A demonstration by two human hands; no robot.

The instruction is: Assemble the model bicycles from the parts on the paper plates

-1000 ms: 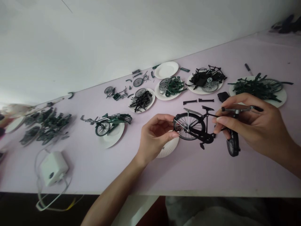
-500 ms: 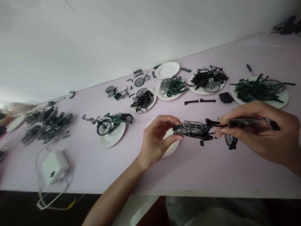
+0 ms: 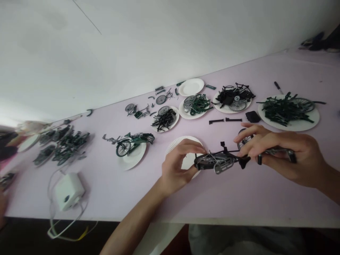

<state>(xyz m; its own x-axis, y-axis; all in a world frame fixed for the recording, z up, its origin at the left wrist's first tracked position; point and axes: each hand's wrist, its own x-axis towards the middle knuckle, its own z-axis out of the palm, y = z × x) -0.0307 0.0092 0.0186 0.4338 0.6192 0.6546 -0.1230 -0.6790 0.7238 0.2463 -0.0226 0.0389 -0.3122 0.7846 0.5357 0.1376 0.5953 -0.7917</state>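
Observation:
A black toy bicycle (image 3: 221, 161) hangs sideways between my two hands, above the pink table (image 3: 212, 202). My left hand (image 3: 176, 166) pinches its rear wheel between thumb and fingers. Closed around the front of the frame and the handlebar area is my right hand (image 3: 287, 152), partly hiding the front wheel. The bicycle's saddle points toward me and a grey rack sticks out at the rear. Beneath my left hand lies a white paper plate (image 3: 174, 143), partly covered.
A green toy bicycle (image 3: 134, 141) rests on a plate to the left. Plates of green parts (image 3: 287, 109) and black parts (image 3: 235, 97) line the back. A screwdriver (image 3: 277, 85) lies behind. At left are a bicycle pile (image 3: 70, 145), a white box (image 3: 69, 191) with cables and part of a person.
The black bicycle has been rolled over in my hands, so its saddle and rack now face toward me. My right fingers have shifted along the frame. The camera view has moved slightly.

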